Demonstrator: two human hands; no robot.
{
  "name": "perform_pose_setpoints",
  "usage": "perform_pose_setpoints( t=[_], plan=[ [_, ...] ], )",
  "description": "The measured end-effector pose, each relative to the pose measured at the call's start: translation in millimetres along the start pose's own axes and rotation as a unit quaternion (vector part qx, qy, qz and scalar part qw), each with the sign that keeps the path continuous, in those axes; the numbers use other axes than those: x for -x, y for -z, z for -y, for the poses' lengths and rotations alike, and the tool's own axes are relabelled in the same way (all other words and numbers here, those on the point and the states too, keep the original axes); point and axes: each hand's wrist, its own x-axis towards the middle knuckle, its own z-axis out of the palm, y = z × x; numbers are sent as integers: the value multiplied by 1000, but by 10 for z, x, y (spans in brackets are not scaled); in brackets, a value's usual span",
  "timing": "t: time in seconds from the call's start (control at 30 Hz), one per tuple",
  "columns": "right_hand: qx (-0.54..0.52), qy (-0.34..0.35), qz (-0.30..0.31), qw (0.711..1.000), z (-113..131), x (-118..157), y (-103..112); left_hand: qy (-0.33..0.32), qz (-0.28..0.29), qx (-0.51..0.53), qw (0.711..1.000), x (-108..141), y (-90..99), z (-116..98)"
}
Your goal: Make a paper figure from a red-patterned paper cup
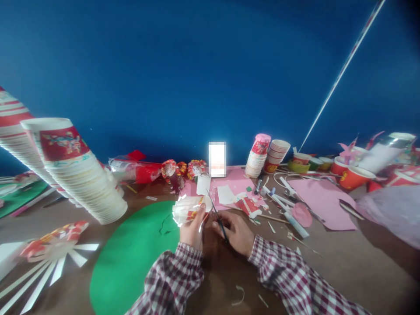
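Observation:
My left hand (193, 232) is closed around a white paper cup (187, 211) with red and yellow print, its side cut into strips that fan out to the left. In my right hand (236, 232) is a dark, slim pair of scissors (219, 221), pointing up and away from me. The blades are close to the cup's right side; whether they touch it I cannot tell. Below the cup lies a green paper sheet (131, 262) with a rounded edge. Pink paper (229, 177) with white and red scraps (247, 205) is just beyond my hands.
Tall stacks of paper cups (82, 175) lean at the left, beside a cup cut into strips (55, 251). Two shorter cup stacks (259, 155) stand at the back. Glue tubes (295, 223), pink paper (323, 203) and orange cups (356, 179) are at the right.

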Motion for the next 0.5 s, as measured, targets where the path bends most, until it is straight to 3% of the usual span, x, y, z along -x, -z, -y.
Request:
perform_pose_setpoints(
  t=[0.3,0.5],
  plan=[
    [63,3,-9,998,2,10,22,-8,-4,7,1000,-42,23,56],
    [49,8,-7,999,24,11,20,-19,-7,-5,1000,-57,40,71]
  ],
)
